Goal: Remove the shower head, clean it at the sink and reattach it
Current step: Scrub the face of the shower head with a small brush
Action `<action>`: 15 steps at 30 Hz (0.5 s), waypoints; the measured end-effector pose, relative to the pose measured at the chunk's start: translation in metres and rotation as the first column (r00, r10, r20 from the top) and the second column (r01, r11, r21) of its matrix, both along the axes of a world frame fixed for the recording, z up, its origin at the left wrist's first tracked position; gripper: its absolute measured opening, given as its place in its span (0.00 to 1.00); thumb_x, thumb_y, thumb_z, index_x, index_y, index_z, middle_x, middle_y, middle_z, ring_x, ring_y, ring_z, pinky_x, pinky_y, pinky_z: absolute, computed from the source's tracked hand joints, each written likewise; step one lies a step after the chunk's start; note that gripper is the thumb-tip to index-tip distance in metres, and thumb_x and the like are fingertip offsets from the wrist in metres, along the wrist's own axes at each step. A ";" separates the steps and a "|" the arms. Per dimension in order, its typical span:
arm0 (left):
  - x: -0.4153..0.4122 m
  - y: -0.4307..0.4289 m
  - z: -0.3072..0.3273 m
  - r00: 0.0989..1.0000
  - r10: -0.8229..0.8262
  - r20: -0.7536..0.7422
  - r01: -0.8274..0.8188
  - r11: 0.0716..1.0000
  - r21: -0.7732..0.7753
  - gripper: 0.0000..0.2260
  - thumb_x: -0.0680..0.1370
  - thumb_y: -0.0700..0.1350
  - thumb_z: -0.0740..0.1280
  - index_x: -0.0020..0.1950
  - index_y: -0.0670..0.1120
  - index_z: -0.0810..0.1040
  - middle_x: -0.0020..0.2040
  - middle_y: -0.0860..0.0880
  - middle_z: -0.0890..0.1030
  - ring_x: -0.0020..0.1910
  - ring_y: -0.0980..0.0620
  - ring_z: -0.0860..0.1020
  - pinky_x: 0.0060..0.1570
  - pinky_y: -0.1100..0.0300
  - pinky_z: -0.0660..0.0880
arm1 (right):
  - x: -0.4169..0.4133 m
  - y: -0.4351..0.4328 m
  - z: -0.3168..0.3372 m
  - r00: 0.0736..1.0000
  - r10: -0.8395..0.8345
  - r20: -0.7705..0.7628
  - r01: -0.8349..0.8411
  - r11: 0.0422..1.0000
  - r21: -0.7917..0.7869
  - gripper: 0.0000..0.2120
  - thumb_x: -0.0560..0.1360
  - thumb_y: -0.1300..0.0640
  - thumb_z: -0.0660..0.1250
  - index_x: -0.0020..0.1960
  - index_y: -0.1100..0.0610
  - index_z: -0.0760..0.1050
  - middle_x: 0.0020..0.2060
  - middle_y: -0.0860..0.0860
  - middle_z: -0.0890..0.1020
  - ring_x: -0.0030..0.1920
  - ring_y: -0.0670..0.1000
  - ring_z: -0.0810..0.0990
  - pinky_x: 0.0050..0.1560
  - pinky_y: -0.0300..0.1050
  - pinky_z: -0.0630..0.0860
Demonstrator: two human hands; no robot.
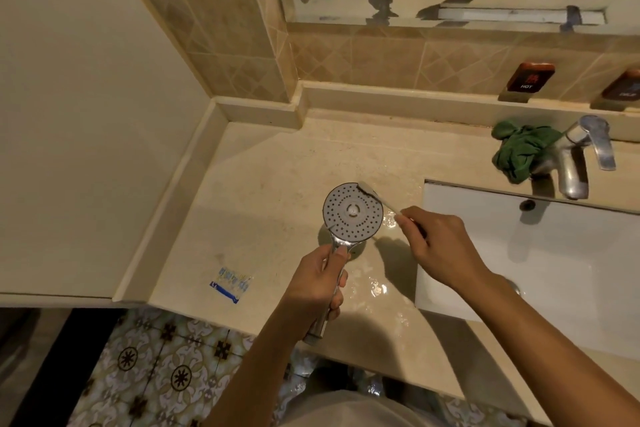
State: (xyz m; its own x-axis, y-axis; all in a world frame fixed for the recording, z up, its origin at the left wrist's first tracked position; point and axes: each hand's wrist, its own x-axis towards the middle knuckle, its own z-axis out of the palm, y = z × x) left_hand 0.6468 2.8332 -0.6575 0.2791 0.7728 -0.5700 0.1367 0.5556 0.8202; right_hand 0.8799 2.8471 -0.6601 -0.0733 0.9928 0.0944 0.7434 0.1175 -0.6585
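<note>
We hold the shower head (352,211) over the bench (270,163), just left of the white sink (561,263). It is detached, with no hose on it. Its round spray face is turned up toward us, so the rings of nozzle holes show plainly.

Our left hand (317,282) is wrapped round the chrome handle. The fingers are curled tight and the thumb lies along the neck below the disc. The handle's lower end pokes out beneath the hand, past the bench's front edge.

Our right hand (440,246) reaches in from the sink side and pinches the handle of a pale toothbrush (379,199) between thumb and curled fingers. The brush head lies against the upper right rim of the spray face.

Water glistens on the bench under and between our hands, close to the sink's left edge. A small blue and white sachet (230,285) lies flat on the bench to the left, well apart from the shower head.

At the back of the sink stands a chrome tap (576,158) with a crumpled green cloth (519,151) bunched against its left side. On the tiled wall behind it sit two dark labels; the nearer one (530,76) reads HOT. Above them the mirror (346,3) gives back the shower head, the brush and one hand. Below the bench edge we see a patterned tile floor (156,360).
</note>
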 end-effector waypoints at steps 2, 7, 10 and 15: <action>-0.001 -0.001 0.000 1.000 -0.010 -0.009 0.010 1.000 0.028 0.11 0.86 0.54 0.62 0.50 0.49 0.76 0.36 0.47 0.72 0.24 0.54 0.68 0.23 0.61 0.69 | -0.008 -0.002 0.005 0.992 0.123 -0.002 -0.123 0.992 -0.022 0.12 0.84 0.55 0.64 0.44 0.56 0.80 0.30 0.46 0.79 0.29 0.48 0.77 0.33 0.41 0.72; -0.004 -0.001 0.000 1.000 0.019 0.007 -0.020 0.999 0.041 0.12 0.82 0.59 0.64 0.45 0.53 0.77 0.36 0.46 0.71 0.23 0.53 0.67 0.25 0.59 0.68 | -0.008 0.003 0.003 0.993 -0.109 0.052 0.108 0.994 0.024 0.09 0.83 0.57 0.66 0.49 0.60 0.83 0.31 0.52 0.82 0.31 0.55 0.80 0.37 0.47 0.76; -0.010 -0.003 -0.001 1.000 0.026 0.008 -0.027 0.998 0.055 0.13 0.81 0.61 0.64 0.45 0.53 0.77 0.36 0.46 0.71 0.24 0.52 0.66 0.25 0.59 0.68 | -0.006 -0.003 0.004 0.994 -0.105 0.016 0.105 0.994 -0.005 0.10 0.84 0.56 0.65 0.49 0.58 0.83 0.31 0.50 0.82 0.31 0.52 0.80 0.37 0.46 0.75; -0.018 -0.003 -0.002 0.999 0.037 -0.014 -0.036 0.997 0.063 0.12 0.85 0.57 0.62 0.43 0.57 0.78 0.37 0.45 0.71 0.23 0.52 0.66 0.25 0.58 0.67 | -0.009 -0.013 0.011 0.993 0.114 0.012 -0.114 0.993 -0.030 0.11 0.83 0.55 0.65 0.45 0.56 0.81 0.29 0.44 0.78 0.29 0.46 0.76 0.34 0.44 0.72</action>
